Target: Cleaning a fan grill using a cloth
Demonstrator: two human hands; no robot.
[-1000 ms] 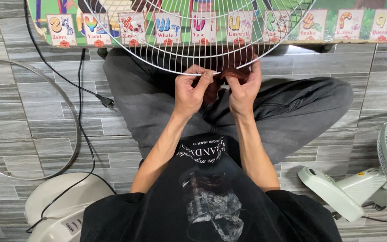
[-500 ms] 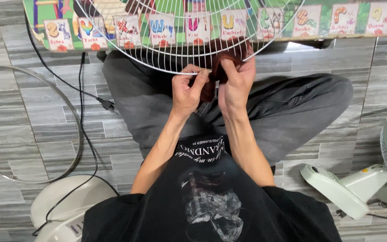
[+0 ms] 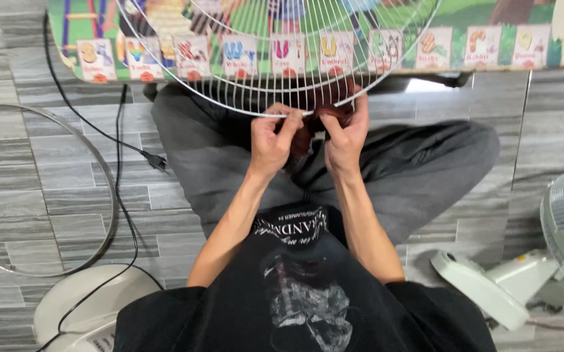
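White wire fan guard is pinched at its lower rim by the left hand. Just right, a dark red cloth is gripped, seemingly against the rim, by the right hand.

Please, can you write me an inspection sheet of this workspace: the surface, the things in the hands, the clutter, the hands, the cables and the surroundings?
Surface: grey wood-look floor tiles; the person sits cross-legged on them.
Things in hand: white wire fan guard, its lower rim at the fingers; dark red cloth bunched against the rim.
Clutter: loose metal ring at left; white fan base at lower left.
Hands: left hand pinches the guard's rim; right hand grips the cloth at the rim.
Cables: black cable runs across the floor to the fan base; a plug lies by the knee.
Surroundings: colourful alphabet mat ahead; a second fan lies at right.
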